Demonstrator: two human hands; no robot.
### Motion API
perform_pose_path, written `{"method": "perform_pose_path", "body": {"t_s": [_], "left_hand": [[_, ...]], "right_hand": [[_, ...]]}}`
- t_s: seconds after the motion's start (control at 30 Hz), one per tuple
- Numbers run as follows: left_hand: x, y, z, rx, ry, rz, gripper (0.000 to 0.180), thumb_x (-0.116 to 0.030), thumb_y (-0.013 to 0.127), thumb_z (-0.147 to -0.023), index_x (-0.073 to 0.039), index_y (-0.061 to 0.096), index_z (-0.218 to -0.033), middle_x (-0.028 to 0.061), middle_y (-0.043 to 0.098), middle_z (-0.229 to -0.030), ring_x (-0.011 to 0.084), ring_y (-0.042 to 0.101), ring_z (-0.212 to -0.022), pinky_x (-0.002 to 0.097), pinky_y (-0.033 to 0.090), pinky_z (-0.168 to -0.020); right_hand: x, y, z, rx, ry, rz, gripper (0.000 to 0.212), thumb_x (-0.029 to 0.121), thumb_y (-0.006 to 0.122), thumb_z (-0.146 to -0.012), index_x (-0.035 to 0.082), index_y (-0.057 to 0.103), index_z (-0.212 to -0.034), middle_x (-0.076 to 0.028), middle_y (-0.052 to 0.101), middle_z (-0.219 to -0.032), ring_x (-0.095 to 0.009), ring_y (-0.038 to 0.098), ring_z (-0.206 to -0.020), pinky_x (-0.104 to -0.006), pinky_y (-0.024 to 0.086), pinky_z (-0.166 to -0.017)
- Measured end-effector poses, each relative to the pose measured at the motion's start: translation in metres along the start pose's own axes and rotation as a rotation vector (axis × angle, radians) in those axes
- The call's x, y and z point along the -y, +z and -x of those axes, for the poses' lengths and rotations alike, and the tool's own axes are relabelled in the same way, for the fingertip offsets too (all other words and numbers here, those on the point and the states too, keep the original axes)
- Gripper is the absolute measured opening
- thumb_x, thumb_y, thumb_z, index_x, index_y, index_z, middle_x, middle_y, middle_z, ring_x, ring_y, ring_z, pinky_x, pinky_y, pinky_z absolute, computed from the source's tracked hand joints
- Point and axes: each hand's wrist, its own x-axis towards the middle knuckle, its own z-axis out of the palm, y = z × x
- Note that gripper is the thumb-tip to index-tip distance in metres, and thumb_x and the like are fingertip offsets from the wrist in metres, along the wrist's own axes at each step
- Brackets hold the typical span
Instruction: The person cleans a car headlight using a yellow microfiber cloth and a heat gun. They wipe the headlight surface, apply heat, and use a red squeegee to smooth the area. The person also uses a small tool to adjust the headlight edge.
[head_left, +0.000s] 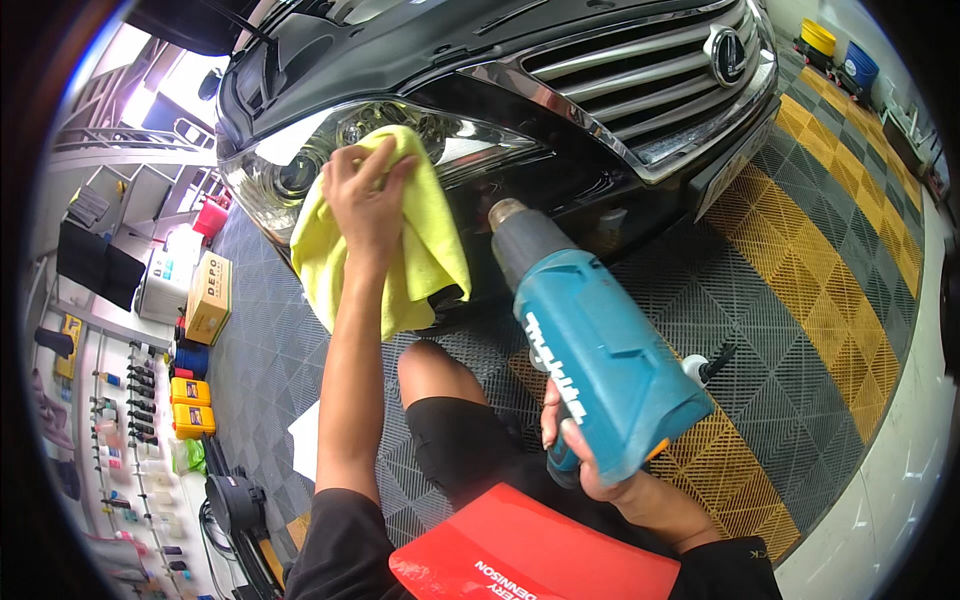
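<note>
My left hand (368,205) holds a bright yellow-green microfiber cloth (425,270) against the headlight (285,175) of a black car. Its fingers are bent into the cloth, whose loose end drapes below the lamp and covers part of it. In my right hand (590,465) is a teal heat gun (600,345) with a dark front and a metal nozzle (507,211). The fingers wrap round its grip, partly hidden by the gun's body. The nozzle points at the dark bumper (560,190), right of the cloth, apart from it.
A chrome grille (640,75) spans the car's front. Grey and yellow floor tiles (790,300) lie around. Along the left stand a cardboard box (209,297), yellow jugs (192,405) and a bottle rack (140,420). Yellow and blue buckets (858,66) stand far right. A red panel (540,550) covers my lap.
</note>
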Motion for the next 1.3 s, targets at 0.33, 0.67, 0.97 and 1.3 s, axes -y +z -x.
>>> {"method": "perform_pose_path", "body": {"t_s": [0.33, 0.67, 0.97, 1.3], "left_hand": [[-0.109, 0.064, -0.015, 0.155, -0.1, -0.023, 0.041, -0.036, 0.092, -0.071, -0.014, 0.076, -0.101, 0.0073, 0.06, -0.104, 0.0307, 0.055, -0.107, 0.0462, 0.042, -0.094], [-0.101, 0.046, 0.047, 0.038, -0.162, 0.241, 0.031, -0.022, 0.087, -0.077, -0.01, 0.067, -0.097, 0.0081, 0.058, -0.099, 0.0314, 0.055, -0.101, 0.0484, 0.039, -0.09], [0.007, -0.023, 0.039, -0.193, -0.378, 0.01, 0.036, -0.025, 0.087, -0.085, -0.002, 0.076, -0.109, 0.0115, 0.072, -0.109, 0.0264, 0.066, -0.103, 0.0408, 0.05, -0.094], [-0.01, -0.014, 0.025, 0.112, -0.028, -0.045, 0.047, -0.017, 0.081, -0.086, -0.011, 0.071, -0.132, 0.0141, 0.059, -0.128, 0.0343, 0.052, -0.121, 0.0457, 0.041, -0.105]], "right_hand": [[0.056, -0.007, 0.006, -0.41, -0.007, -0.123, 0.05, 0.036, 0.066, -0.089, -0.003, 0.049, -0.116, -0.01, 0.055, -0.105, -0.017, 0.063, -0.074, -0.0318, 0.055, -0.06], [0.088, -0.052, 0.027, -0.746, -0.443, -0.025, 0.04, 0.032, 0.054, -0.098, -0.002, 0.047, -0.116, -0.011, 0.053, -0.1, -0.015, 0.059, -0.074, -0.0291, 0.052, -0.059], [0.072, -0.046, 0.025, -0.608, -0.223, -0.082, 0.044, 0.03, 0.059, -0.094, -0.005, 0.047, -0.117, -0.013, 0.054, -0.107, -0.018, 0.06, -0.072, -0.0309, 0.054, -0.057], [0.002, -0.023, -0.009, -0.169, -0.094, -0.046, 0.039, 0.008, 0.062, -0.092, -0.004, 0.054, -0.128, -0.014, 0.061, -0.107, -0.018, 0.062, -0.077, -0.0302, 0.053, -0.064]]}}
